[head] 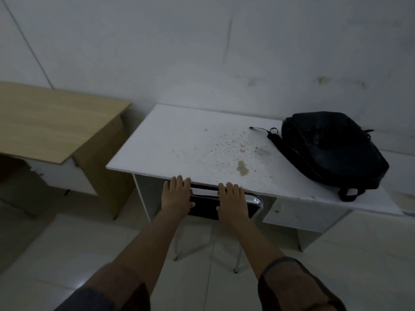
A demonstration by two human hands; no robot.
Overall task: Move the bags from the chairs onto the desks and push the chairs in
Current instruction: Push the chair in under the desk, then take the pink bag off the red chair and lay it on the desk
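Your forearms reach forward from the bottom of the view, with a dark band (280,261) round your right wrist. Your left hand (177,196) lies flat on the top of the chair (253,204) backrest, fingers stretched out and close together, thumb hooked onto the near face of the dark back panel; it presses rather than clasps. Your right hand (232,202) sits just beside it on the same backrest, also flat and spread, thumb on the near face, fingertips touching the front edge of the white desk (179,140). The chair is tucked under that desk, its chrome frame showing at the right corner of the backrest and its thin metal legs standing on the pale tiled floor (67,254) below your arms. Beyond your hands the desk top is stained with brown spots and speckles near its middle. The black backpack (332,149) lies on the right end of the desk, well apart from both hands, its strap loop hanging over the front edge. To the left, a wooden desk (49,122) stands apart from the white one, against the pale wall (202,52).
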